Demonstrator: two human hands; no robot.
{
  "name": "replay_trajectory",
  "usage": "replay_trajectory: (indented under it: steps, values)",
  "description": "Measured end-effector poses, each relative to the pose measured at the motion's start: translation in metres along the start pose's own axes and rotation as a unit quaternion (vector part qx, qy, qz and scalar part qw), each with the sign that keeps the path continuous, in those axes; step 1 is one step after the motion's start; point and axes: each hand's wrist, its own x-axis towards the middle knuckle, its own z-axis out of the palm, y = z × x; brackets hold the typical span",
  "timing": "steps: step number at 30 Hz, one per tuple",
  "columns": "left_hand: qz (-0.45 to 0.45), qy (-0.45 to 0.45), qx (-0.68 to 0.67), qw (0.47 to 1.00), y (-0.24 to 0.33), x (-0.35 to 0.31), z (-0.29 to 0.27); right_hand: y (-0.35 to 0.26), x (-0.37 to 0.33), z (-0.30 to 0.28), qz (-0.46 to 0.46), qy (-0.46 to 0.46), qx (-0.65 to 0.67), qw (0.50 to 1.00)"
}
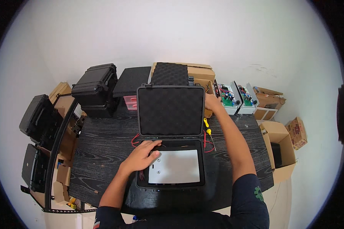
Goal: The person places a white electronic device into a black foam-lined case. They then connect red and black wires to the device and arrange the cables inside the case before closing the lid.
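An open black hard case (170,187) lies in front of me, its foam-lined lid (171,110) raised. Inside the case sits a flat white panel (177,168) with small round fittings near its left side. My left hand (142,155) rests over the case's upper left part, fingers stretched out and thumb on the panel's corner. My right hand (212,102) reaches past the lid's right edge, beside an open cardboard box (204,82). Its fingers are mostly hidden, so I cannot tell whether it holds anything.
A yellow-handled screwdriver (207,126) and red wires (208,149) lie right of the case. Two white housings with green circuit boards (228,100) stand at the back right. Stacked black cases (95,89) stand back left; an open carton (281,152) is beyond the table's right edge.
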Motion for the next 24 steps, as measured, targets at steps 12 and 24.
replay_trajectory:
  steps: [12,24]
  values:
    - [0.018,0.057,0.058,0.997,-0.008,-0.011,0.014,0.004,0.04,0.012,0.032,-0.111,-0.005,0.993]
    - [0.021,0.097,0.042,0.994,-0.007,-0.013,0.016,-0.006,0.03,-0.008,0.076,0.113,0.058,0.989]
